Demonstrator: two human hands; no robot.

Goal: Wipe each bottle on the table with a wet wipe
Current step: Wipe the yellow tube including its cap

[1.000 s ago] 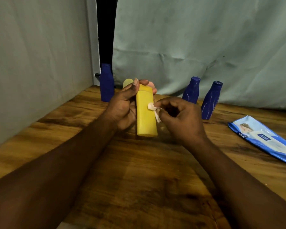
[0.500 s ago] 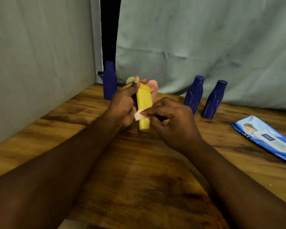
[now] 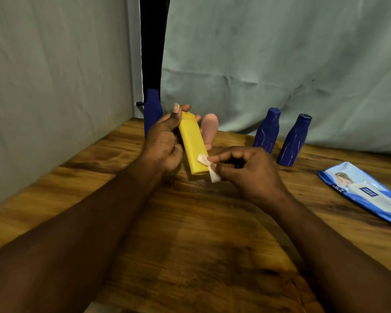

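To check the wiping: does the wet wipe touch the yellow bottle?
Touching. The head view shows the wet wipe, pinched by the right hand, lying against the lower right edge of the yellow bottle, with no gap.

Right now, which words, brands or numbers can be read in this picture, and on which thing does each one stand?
Wet wipes pack, dark blue label: white print, too blurred to read.
Same pack, left end: short white word, too small to read.
Yellow bottle, pink bottle, left blue bottle, middle blue bottle, right blue bottle, wet wipe: no text shows.
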